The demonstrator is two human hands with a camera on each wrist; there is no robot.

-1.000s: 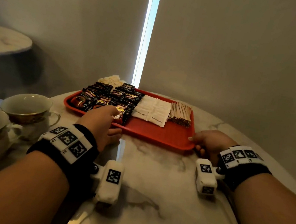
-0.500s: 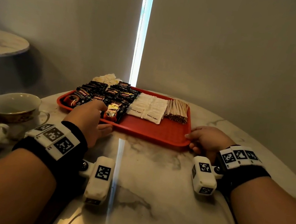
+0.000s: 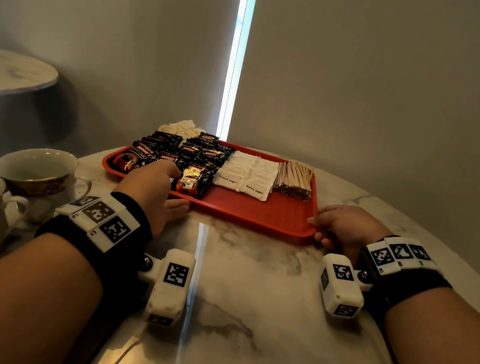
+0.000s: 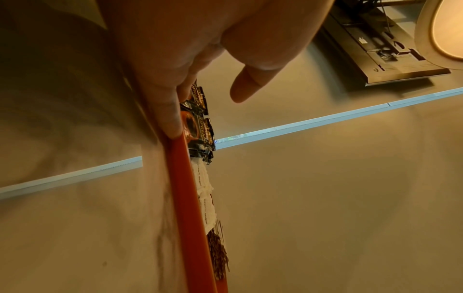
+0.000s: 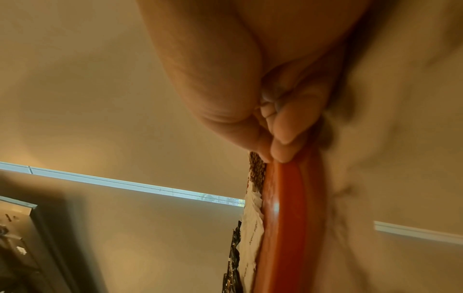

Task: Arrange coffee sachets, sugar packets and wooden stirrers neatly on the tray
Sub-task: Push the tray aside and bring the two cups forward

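One red tray [image 3: 259, 213] sits at the frame's centre. On it lie about a dozen dark coffee sachets [image 3: 192, 176], though overlaps hide the exact count, roughly eight white sugar packets [image 3: 246, 173], and a bundle of wooden stirrers [image 3: 294, 178] too many to count. Two cups [image 3: 34, 169] stand lower left.

Glossy red plastic tray [image 3: 259, 213] on polished marble table [image 3: 244, 308].
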